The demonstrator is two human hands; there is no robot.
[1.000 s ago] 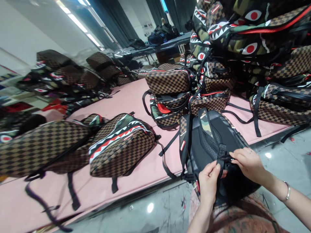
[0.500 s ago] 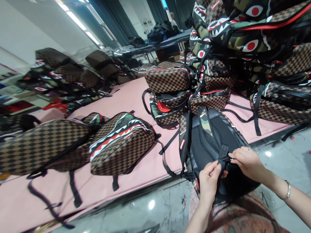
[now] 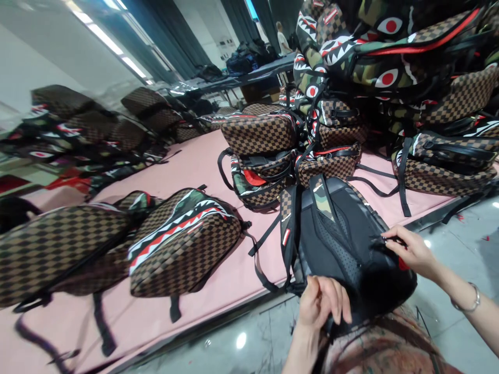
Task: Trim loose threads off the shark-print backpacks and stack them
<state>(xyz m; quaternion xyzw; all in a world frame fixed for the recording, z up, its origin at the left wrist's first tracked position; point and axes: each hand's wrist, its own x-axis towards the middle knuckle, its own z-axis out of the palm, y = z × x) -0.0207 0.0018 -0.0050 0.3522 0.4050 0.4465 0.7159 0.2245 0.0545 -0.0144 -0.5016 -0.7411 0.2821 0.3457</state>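
Note:
A black-backed backpack [image 3: 351, 218] lies tilted at the table's front edge, padded back and shoulder straps facing up. Its camouflage strap piece [image 3: 322, 196] crosses the top of the back panel. My left hand [image 3: 326, 301] is over the bag's lower left edge, fingers loosely bent and apart, with nothing visible in them. On the right side of the panel, my right hand [image 3: 411, 250] pinches something small and dark that I cannot make out. A bracelet [image 3: 476, 297] circles that wrist.
Checkered shark-mouth backpacks [image 3: 185, 241] lie along the pink tabletop [image 3: 187, 156] on the left. More bags [image 3: 259, 130] are stacked behind, with a tall camouflage pile [image 3: 382, 57] at right. Loose straps [image 3: 103, 324] hang near the table edge. A person [image 3: 283, 39] is far back.
My hands have moved apart from the black strap they both pinched at the panel's middle. The left hand went lower left and loosened, while the right shifted right, still pinching.

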